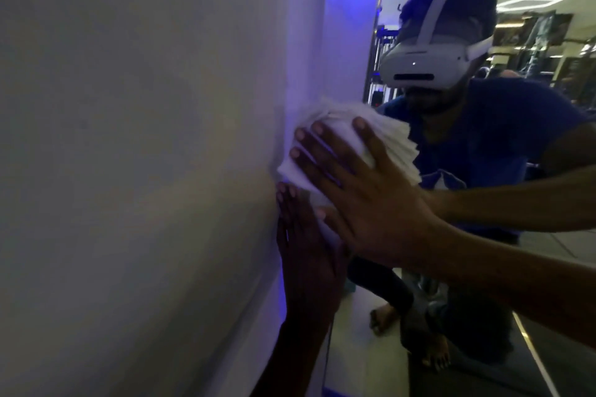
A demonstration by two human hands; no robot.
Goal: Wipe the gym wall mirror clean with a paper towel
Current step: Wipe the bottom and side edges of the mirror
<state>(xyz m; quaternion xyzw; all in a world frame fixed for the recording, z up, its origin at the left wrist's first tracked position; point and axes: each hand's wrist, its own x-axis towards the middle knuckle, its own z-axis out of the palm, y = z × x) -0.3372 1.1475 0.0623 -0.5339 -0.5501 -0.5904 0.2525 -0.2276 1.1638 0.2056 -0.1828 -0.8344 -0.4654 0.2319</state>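
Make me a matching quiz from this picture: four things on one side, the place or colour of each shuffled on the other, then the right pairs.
Things:
1 paper towel
2 headset
3 shirt
4 left hand

Descriptions:
A blue, seen in the mirror
B pressed under the right hand
C flat, fingers straight, below the towel
D white, worn on the reflected head

Pairs: 1-B, 2-D, 3-A, 4-C

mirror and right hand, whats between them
The folded paper towel. The right hand presses it flat against the mirror, and nothing else shows between them in the head view.
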